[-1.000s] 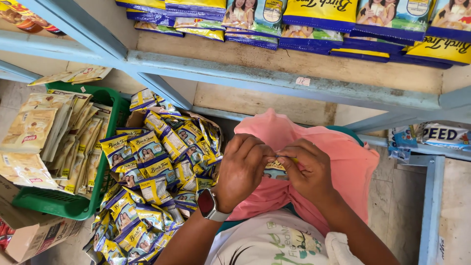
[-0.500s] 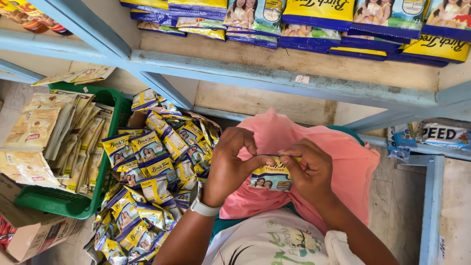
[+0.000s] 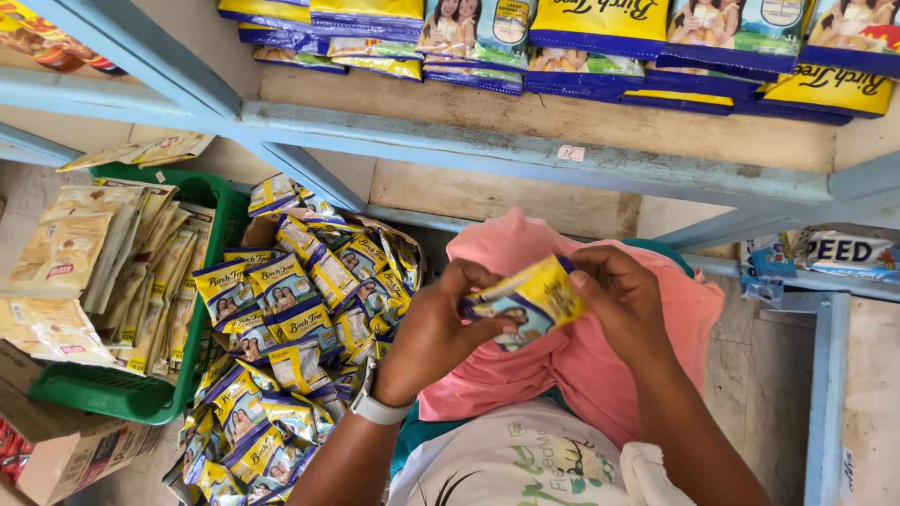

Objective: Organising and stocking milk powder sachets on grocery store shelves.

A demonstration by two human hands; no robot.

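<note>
Both my hands hold one small yellow and blue sachet above a pink cloth on my lap. My left hand, with a white wrist band, pinches the sachet's left end. My right hand pinches its right end from above. To the left of my left hand lies a heap of several matching yellow and blue sachets spilling from a box.
A green basket with beige packets stands at the far left, a cardboard box below it. A light blue shelf runs across above, stacked with yellow and blue packets. A blue post rises at the right.
My hands have drawn the sachet up and spread it out between them; earlier it was bunched small between the fingers. The view has shifted slightly.
</note>
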